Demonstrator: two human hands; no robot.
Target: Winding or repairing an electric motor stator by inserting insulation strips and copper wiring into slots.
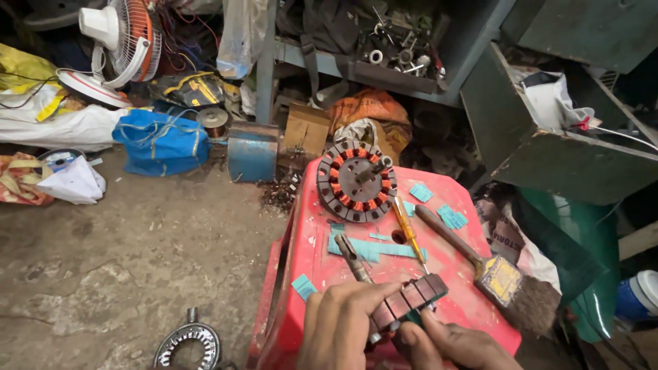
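Both hands' point(343, 322) grip closes on the segmented metal piece point(408, 300), apparently between fingertips.

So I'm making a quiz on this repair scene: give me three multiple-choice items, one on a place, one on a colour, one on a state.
1. Where does the wound stator lie?
A. on the floor
B. on the red stool
C. on the shelf

2. What colour is the screwdriver handle?
A. yellow
B. black
C. blue

3. How is the slotted metal piece held?
A. lying free on the stool
B. by one hand
C. by both hands

Answers:
1 B, it rests on the stool's far end.
2 A, the handle is yellow-orange.
3 C, the left hand and right hand both grip it.
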